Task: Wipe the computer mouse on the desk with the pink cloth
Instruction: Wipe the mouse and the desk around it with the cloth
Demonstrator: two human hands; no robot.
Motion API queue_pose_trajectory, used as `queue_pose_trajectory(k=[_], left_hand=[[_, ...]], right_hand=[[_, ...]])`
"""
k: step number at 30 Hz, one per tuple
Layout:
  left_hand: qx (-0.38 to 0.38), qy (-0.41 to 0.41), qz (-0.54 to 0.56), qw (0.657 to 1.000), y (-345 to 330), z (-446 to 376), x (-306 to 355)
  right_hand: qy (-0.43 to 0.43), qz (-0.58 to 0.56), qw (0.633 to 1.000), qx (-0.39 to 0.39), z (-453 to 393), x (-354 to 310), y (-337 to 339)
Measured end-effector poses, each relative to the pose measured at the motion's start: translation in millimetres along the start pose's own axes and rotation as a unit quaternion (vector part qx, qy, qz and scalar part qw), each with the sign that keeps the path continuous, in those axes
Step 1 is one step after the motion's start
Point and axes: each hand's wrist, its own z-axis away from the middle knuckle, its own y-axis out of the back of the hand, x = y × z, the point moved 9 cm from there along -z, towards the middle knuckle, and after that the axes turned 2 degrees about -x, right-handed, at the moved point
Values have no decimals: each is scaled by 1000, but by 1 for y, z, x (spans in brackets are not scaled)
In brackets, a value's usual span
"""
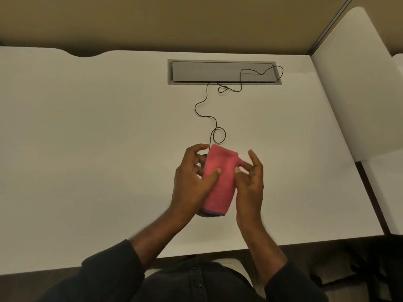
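The left hand (192, 179) curls its grip around the pink cloth (218, 179), thumb pressing its face, likely steadying the computer mouse (203, 162) underneath; only a dark sliver of it shows between the fingers. The cloth looks soft, napped, folded into a long pad with a darker hem. The right hand (248, 182) pinches the cloth's edge. A thin black cable (206, 99) snakes across the smooth white surface (87, 138).

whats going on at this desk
A person is holding a pink cloth in both hands above a white desk. The left hand presses its thumb on the cloth, and the right hand pinches its edge. The dark mouse is mostly hidden behind the cloth; its cable runs back to a grey hatch. Whether the cloth touches the mouse can't be told.
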Motion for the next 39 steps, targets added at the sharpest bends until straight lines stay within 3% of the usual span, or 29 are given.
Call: queue_pose_trajectory(k=[4, 9, 13, 18, 21, 23, 28, 30, 33, 39], left_hand=[[19, -2, -15, 1000, -4, -6, 2], [-3, -12, 17, 1000, -24, -8, 15], [-49, -2, 106, 993, -41, -4, 11], [-111, -16, 123, 986, -61, -2, -6], [-59, -115, -32, 991, -45, -13, -34], [-28, -175, -183, 967, -34, -21, -60], [-117, -124, -347, 922, -38, -46, -122], [-143, -98, -375, 911, -42, -52, -137], [-168, -93, -399, 897, -47, -57, -146], [-169, -129, -395, 894, -49, -56, -142]], right_hand=[[175, 134, 974, -49, 11, -21, -6], [140, 129, 976, -109, 11, -8, -16], [134, 94, 982, -90, 2, -11, 0], [37, 19, 997, -70, -18, 10, 22], [-42, -30, 998, -48, -37, 30, 40], [-97, -85, 991, -28, -51, 40, 53], [-115, -110, 987, -7, -84, 39, 79], [-98, -81, 992, -15, -94, 37, 81], [-28, 63, 997, -32, -101, 25, 75], [98, 326, 935, -103, -103, 13, 32]])
